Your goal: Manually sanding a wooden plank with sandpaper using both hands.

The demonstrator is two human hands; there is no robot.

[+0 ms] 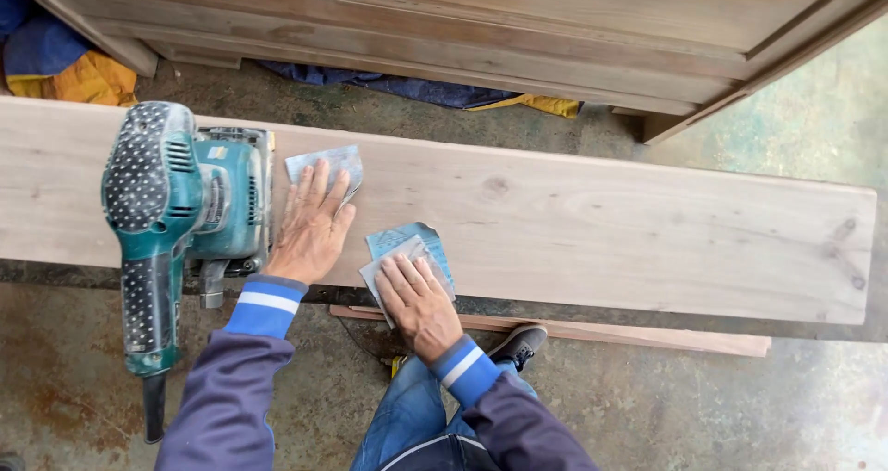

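**A:** Sandpaper, two sheets. Your left hand point(310, 235) lies flat on the upper sheet of sandpaper point(326, 164), fingers straight and slightly spread, pressing down rather than gripping. Only the far edge of that sheet shows past your fingertips.

**B:** And the right?

**A:** Your right hand point(416, 300) lies flat on the folded sandpaper point(407, 249), fingers together, at the near edge of the wooden plank point(601, 226). Most of the paper sits under your fingers; a blue-backed corner sticks out ahead of them and to the right.

**B:** Handling?

**A:** My read: light, thin, flexible, gritty on one side. It creases and slides if you don't load it with the palm. Pinch a free corner to lift it; to hold it in place, keep your fingers flat on top.

**B:** Anything close by?

**A:** Teal electric sander point(180, 212) rests on the plank just beside your left hand, close to your thumb side; I can't tell if they touch. Looks heavy and rigid; take it by the dotted handle. Plank looks long, stiff and heavy.
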